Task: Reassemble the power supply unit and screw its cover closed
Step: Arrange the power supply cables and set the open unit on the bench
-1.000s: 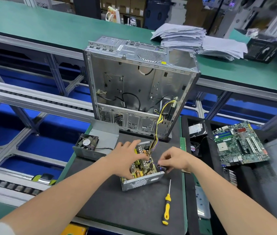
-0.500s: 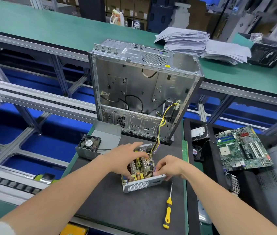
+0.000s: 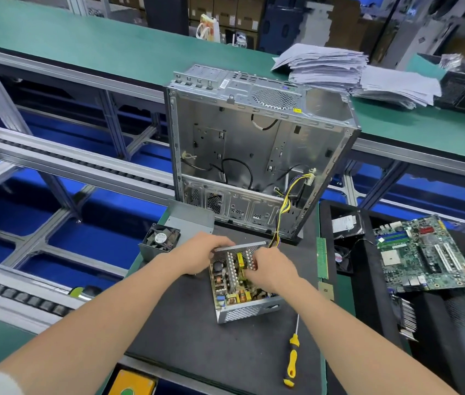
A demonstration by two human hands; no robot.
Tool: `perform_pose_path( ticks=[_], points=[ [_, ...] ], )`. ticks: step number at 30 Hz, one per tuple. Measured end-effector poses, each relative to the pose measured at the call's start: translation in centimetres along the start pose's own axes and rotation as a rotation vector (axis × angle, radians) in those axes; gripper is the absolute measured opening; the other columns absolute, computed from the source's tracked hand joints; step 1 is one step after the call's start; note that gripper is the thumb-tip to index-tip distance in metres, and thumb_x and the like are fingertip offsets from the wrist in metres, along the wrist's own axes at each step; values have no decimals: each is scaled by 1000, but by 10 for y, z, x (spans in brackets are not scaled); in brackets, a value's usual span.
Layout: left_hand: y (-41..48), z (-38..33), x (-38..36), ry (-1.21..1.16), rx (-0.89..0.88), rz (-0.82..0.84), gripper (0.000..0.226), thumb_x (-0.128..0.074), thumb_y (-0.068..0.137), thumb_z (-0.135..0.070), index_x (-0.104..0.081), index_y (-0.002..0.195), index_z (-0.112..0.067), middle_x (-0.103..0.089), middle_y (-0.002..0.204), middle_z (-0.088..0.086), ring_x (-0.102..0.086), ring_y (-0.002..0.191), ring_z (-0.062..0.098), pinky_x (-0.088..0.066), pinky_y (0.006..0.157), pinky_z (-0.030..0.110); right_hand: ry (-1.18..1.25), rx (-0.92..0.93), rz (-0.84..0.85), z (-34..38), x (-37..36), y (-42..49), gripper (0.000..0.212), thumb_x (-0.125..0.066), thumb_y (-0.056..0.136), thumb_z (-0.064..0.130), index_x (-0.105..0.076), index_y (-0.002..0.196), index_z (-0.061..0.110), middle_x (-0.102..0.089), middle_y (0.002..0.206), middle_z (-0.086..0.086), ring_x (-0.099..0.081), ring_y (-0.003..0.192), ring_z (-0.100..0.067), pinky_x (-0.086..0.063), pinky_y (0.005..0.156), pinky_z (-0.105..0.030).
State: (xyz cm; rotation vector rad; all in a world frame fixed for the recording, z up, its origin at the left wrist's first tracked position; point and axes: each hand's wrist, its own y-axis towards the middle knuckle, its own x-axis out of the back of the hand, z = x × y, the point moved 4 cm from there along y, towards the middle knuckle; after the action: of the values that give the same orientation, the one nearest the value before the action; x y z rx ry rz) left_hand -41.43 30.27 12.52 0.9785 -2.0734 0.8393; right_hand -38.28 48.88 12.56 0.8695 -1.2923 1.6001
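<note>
I saw the open silver computer case (image 3: 254, 143) standing upright at the back of the black mat (image 3: 185, 323). Just before it lay the lidless metal power supply box (image 3: 248, 310), open side up, long axis running away from me, its perforated end nearest. The left hand (image 3: 197, 252) gripped its far-left wall. The right hand (image 3: 275, 269) curled onto the board inside, though I couldn't tell whether it held anything. The yellow-handled screwdriver (image 3: 292, 357) lay nearer me.
</note>
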Motion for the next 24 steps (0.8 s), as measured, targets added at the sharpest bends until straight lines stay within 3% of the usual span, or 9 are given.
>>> perform_pose_path(
  ticks=[5, 8, 12, 15, 17, 19, 22, 24],
  points=[
    [1, 0, 1, 35, -18, -11, 72, -43, 97, 10, -55, 147, -40, -66, 139, -4, -61, 116, 17, -41, 83, 21, -28, -15, -86, 1, -4, -1, 34, -61, 89, 28, -36, 69, 19, -45, 71, -1, -52, 70, -31, -41, 61, -32],
    [1, 0, 1, 74, -11, -4, 76, -40, 97, 10, -51, 149, -45, -65, 139, -2, -55, 99, 14, -39, 75, 21, -12, -8, -93, 1, -7, -1, 32, -61, 88, 27, -36, 69, 21, -45, 71, 0, -53, 72, -31, -40, 60, -32],
    [1, -1, 1, 67, -26, 19, 76, -41, 97, 10, -51, 147, -47, -67, 135, -1, -53, 95, 12, -33, 61, 10, 37, 13, -90, -2, -9, 0, 32, -62, 86, 26, -37, 67, 20, -47, 68, -1, -52, 69, -30, -30, 48, -30],
    [1, -4, 3, 79, -44, 29, 75, -43, 95, 10, -55, 145, -44, -70, 131, -2, -59, 99, 15, -45, 70, 21, 58, 11, -98, -3, -9, 2, 35, -64, 87, 28, -37, 65, 20, -45, 67, 0, -50, 67, -27, -35, 53, -32],
    [2, -5, 3, 67, -41, 24, 68, -47, 92, 7, -59, 141, -39, -72, 125, -2, -64, 105, 20, -51, 80, 30, 121, 9, -84, -6, -7, 2, 41, -69, 86, 31, -40, 61, 19, -45, 60, 2, -47, 56, -19, -35, 49, -30],
    [3, -6, 2, 53, -21, 30, 57, -54, 90, -1, -59, 136, -34, -72, 118, 0, -62, 102, 19, -48, 77, 32, 221, -5, -84, -13, -3, -1, 45, -73, 85, 40, -48, 55, 19, -46, 49, 5, -44, 45, -8, -34, 43, -21],
    [5, -14, -2, 48, 14, 26, 42, -61, 90, -21, -56, 131, -29, -68, 111, -2, -61, 98, 19, -48, 74, 33, 485, -146, -302, -35, 10, -6, 40, -65, 84, 39, -56, 55, 13, -56, 51, 1, -48, 49, -7, -44, 51, -25],
    [6, -22, -4, 71, 15, -19, 46, -62, 92, -32, -53, 136, -26, -66, 126, 0, -62, 110, 21, -54, 86, 38, 623, -266, -493, -55, 22, -6, 21, -64, 87, 30, -64, 74, 13, -66, 69, 0, -58, 66, -11, -44, 58, -27]
  ],
)
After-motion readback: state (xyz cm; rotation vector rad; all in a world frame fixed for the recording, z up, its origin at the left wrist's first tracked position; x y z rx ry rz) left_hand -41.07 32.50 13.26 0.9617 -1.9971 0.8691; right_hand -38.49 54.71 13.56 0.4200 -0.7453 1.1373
